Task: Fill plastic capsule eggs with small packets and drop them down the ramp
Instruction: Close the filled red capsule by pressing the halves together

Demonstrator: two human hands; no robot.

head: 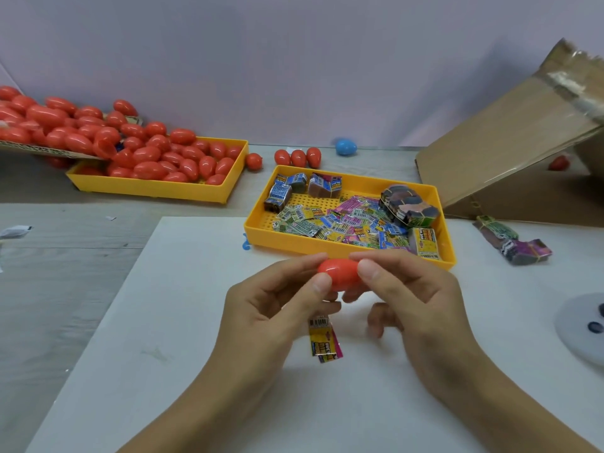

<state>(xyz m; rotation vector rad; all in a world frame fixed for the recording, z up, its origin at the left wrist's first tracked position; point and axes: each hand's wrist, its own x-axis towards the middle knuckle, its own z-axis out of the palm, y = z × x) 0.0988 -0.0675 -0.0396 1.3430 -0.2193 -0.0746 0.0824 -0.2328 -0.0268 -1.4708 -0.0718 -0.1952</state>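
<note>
A red capsule egg (340, 276) is held closed between both hands above the white board. My left hand (274, 308) pinches its left end with thumb and forefinger. My right hand (411, 299) pinches its right end the same way. Small yellow and pink packets (322, 341) hang below the egg, tucked under my left hand's lower fingers. A yellow tray (261, 230) just beyond my hands holds several loose and bundled packets. The cardboard ramp (510, 148) slopes up at the far right.
A second yellow tray (153, 188) at the back left is heaped with red eggs, under a cardboard chute (49, 150). Three red eggs (297, 157) and a blue egg (345, 147) stand behind the packet tray. Bundled packets (513, 243) lie right of it. A grey round object (585, 325) sits at the right edge.
</note>
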